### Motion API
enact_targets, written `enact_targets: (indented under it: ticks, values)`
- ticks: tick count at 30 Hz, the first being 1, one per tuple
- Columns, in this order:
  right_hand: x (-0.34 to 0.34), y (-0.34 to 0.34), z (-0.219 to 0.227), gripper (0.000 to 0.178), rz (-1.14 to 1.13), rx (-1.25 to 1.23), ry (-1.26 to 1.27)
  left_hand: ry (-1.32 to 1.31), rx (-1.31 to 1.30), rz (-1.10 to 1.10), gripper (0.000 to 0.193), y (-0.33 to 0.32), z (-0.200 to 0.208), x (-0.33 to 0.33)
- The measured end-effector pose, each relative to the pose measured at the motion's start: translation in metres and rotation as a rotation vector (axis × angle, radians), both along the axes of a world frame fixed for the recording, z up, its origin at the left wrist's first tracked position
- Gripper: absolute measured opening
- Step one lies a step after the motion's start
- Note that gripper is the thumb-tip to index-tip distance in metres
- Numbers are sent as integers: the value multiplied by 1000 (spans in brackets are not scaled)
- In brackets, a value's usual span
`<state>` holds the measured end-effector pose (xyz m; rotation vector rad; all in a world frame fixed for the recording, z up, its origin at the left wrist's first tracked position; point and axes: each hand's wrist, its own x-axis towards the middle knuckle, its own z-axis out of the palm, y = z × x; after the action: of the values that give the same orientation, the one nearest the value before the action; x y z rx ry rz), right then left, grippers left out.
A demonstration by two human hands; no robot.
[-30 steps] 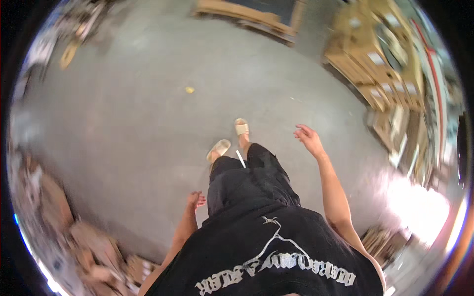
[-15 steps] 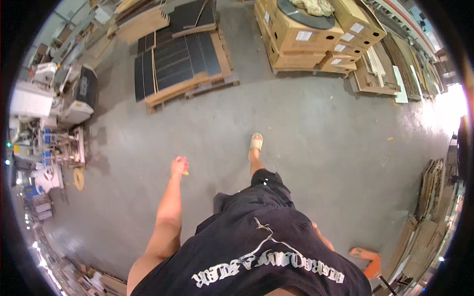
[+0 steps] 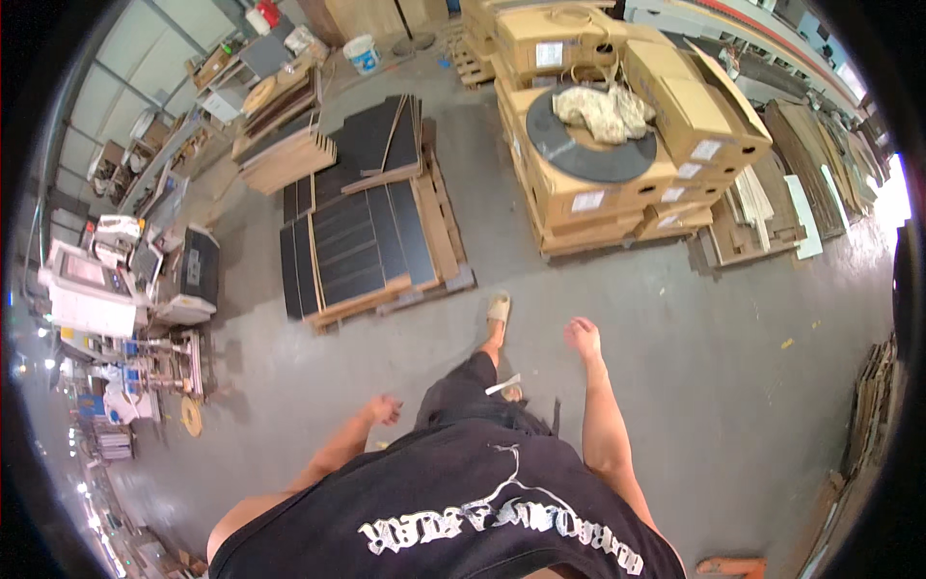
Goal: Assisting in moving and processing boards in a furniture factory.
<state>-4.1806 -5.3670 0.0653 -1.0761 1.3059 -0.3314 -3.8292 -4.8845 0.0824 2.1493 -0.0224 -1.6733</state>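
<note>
My left hand (image 3: pixel 386 409) hangs to the left of my dark shorts, fingers loosely bent and a little apart, with nothing visible in it. Ahead on the right my right hand (image 3: pixel 582 336) swings out over the grey floor, its fingers relaxed and half curled, and it also looks bare of any object. Neither hand touches a thing. One foot in a beige slipper (image 3: pixel 498 307) is forward, between the hands. A pale strip (image 3: pixel 503 384) shows by the shorts; what it is I cannot tell.
Black panels (image 3: pixel 362 246) lie stacked on a pallet ahead left. Cardboard boxes (image 3: pixel 598 198) are piled on a pallet ahead right, a black disc (image 3: pixel 550 145) and whitish bundle (image 3: pixel 603 113) on top. Machines (image 3: pixel 92 280) line the left; an orange pallet jack (image 3: pixel 730 566) is behind right.
My right hand has come forward from beside my body, and my left hand has swung back. The pallets and machines appear nearer as I walk forward.
</note>
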Motion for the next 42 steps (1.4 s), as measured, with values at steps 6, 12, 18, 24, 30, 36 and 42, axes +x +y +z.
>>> enact_targets:
  ticks: [6,12,18,24,30,36,42]
  values:
    - [133,-147,16,38,222,-265,-91,-95,127,40,35,-116,18,126]
    - [261,-207,16,39,486,40,-252,-728,-181,-1098,29,-263,-40,308]
    - [437,-342,66,33,556,-58,-329,-430,-376,20,26,-553,59,418]
    - [610,-486,89,35,658,-361,-239,-396,-379,90,18,-674,25,565]
    - [808,-632,158,37,930,-504,-203,-99,-90,372,31,-611,-86,652]
    - [1003,-778,211,39,1001,-546,-129,-58,-8,790,31,-745,-30,691]
    - [1187,-870,185,41,1143,-528,-140,180,68,835,32,-828,-104,746]
